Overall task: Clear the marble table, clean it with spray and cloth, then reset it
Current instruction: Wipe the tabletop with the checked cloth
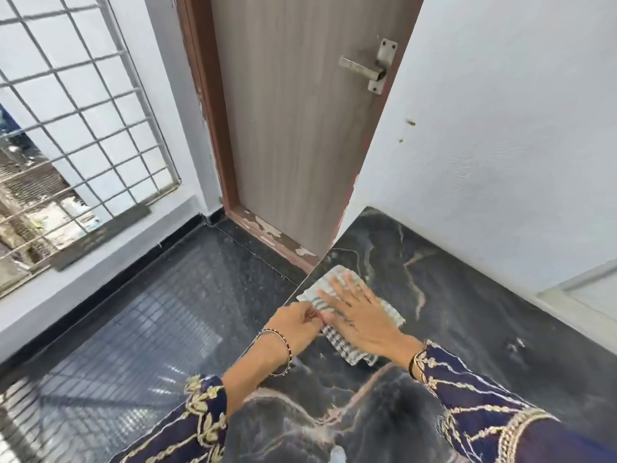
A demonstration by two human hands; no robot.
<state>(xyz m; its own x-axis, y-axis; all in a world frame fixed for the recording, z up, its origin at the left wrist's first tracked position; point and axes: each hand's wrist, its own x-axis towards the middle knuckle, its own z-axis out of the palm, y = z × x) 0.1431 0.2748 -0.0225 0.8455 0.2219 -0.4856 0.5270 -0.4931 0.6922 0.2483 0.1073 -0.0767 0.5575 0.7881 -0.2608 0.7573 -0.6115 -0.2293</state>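
Note:
A grey-and-white checked cloth [337,342] lies on the dark marble table [467,295], close to the table's left edge. My right hand [359,310] rests flat on the cloth with fingers spread, pressing it onto the marble. My left hand [295,324] sits at the table's left edge and pinches the cloth's near-left border between its fingertips. The marble is black with pale pink and white veins. No spray bottle shows.
A white wall [500,128] bounds the table at the back and right. A grey wooden door [293,128] with a metal handle [370,66] stands beyond the left edge. A barred window [76,128] is on the left above a dark glossy floor [150,312].

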